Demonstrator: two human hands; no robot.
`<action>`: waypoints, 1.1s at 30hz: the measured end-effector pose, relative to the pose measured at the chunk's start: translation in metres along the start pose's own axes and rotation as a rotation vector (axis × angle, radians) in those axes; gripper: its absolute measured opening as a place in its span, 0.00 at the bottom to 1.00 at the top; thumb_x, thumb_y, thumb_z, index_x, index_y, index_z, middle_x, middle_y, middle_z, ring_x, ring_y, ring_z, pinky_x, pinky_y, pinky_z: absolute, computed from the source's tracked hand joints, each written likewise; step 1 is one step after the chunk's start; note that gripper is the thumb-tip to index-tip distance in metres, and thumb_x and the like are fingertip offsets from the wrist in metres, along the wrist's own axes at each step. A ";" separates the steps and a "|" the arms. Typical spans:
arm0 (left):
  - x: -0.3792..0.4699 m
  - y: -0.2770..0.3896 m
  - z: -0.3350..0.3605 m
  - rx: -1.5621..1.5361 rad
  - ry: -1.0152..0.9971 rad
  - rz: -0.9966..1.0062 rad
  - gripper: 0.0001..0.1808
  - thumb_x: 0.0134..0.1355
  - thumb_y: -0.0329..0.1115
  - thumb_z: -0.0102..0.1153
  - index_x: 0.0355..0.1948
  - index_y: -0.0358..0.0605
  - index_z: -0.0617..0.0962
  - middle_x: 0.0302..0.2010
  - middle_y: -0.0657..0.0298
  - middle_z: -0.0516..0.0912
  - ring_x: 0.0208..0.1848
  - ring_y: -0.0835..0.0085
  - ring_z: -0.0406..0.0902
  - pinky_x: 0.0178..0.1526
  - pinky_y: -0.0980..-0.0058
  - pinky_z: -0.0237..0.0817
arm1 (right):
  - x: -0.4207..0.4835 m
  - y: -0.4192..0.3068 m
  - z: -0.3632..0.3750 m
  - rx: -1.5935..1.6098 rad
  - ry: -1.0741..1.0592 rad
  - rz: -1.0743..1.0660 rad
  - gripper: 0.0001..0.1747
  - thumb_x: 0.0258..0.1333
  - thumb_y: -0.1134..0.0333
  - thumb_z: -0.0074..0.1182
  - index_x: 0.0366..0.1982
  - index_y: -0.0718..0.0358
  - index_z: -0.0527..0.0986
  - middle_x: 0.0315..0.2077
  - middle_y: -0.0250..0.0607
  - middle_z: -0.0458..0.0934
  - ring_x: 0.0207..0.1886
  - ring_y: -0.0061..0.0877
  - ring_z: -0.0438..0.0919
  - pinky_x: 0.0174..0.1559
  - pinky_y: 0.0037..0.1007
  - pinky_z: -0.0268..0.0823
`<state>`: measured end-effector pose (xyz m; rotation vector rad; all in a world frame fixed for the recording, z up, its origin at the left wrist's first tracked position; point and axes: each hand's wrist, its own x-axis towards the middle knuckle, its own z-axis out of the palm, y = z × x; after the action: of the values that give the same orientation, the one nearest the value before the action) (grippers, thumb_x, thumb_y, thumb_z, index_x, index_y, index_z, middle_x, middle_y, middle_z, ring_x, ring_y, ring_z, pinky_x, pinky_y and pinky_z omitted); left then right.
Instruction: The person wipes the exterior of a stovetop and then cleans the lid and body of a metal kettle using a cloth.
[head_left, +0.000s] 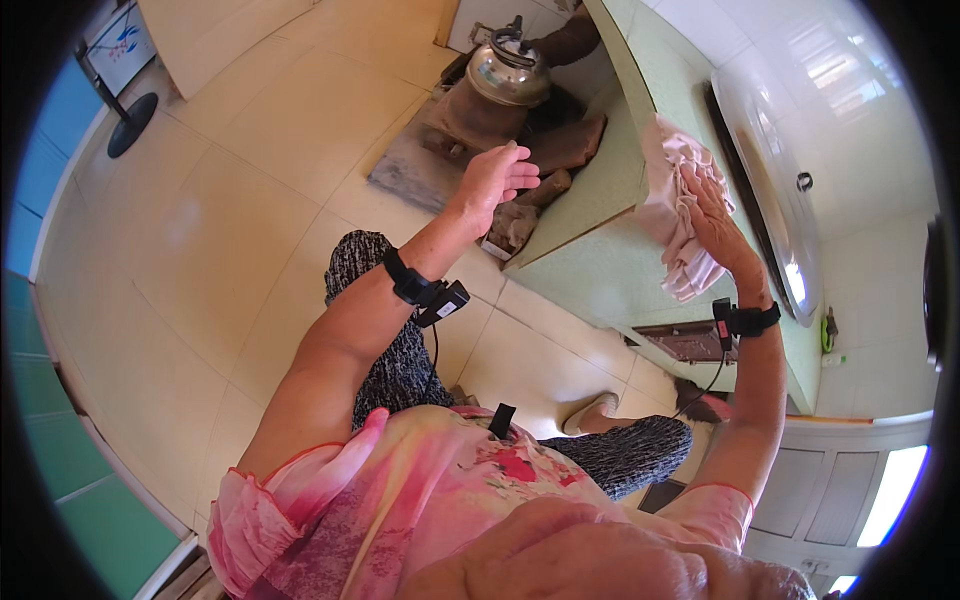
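Observation:
My right hand lies spread over a bunched pale-pink cloth, pressing it onto the pale-green countertop near its corner. Part of the cloth hangs towards the counter's edge. Just beyond that hand rests a large shiny metal lid with a small dark handle. My left hand hovers in the air with nothing in it, fingers slightly curled and thumb apart. In the picture it sits just below a small stove that carries a metal kettle.
A dark stovepipe runs behind the kettle. Reddish-brown blocks and a small box of crumpled material lie between stove and counter. A stand with a round black base is at far left. Green-handled scissors hang on the right wall.

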<state>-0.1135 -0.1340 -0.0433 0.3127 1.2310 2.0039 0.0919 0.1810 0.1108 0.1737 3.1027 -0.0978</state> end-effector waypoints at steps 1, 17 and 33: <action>0.000 0.001 -0.001 -0.004 0.006 -0.002 0.28 0.76 0.56 0.44 0.62 0.45 0.76 0.52 0.59 0.87 0.52 0.73 0.84 0.49 0.75 0.65 | 0.006 0.004 -0.005 -0.020 -0.036 0.018 0.33 0.76 0.58 0.37 0.77 0.55 0.56 0.77 0.51 0.54 0.81 0.44 0.47 0.79 0.41 0.40; 0.002 0.016 -0.024 -0.085 0.046 0.034 0.29 0.75 0.55 0.46 0.62 0.43 0.75 0.53 0.58 0.85 0.53 0.71 0.83 0.52 0.72 0.64 | 0.027 0.061 -0.017 0.003 -0.264 0.046 0.38 0.76 0.54 0.38 0.77 0.66 0.49 0.77 0.58 0.50 0.81 0.46 0.45 0.80 0.38 0.38; -0.009 0.013 -0.011 0.072 0.009 0.033 0.28 0.74 0.52 0.48 0.64 0.42 0.75 0.56 0.55 0.85 0.56 0.69 0.82 0.54 0.74 0.62 | 0.107 0.078 -0.032 -0.108 -0.348 -0.032 0.37 0.79 0.53 0.37 0.78 0.64 0.49 0.77 0.57 0.52 0.80 0.45 0.50 0.79 0.35 0.40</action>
<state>-0.1193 -0.1507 -0.0366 0.3620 1.3135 1.9935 -0.0068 0.2722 0.1337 0.0926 2.7547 0.0353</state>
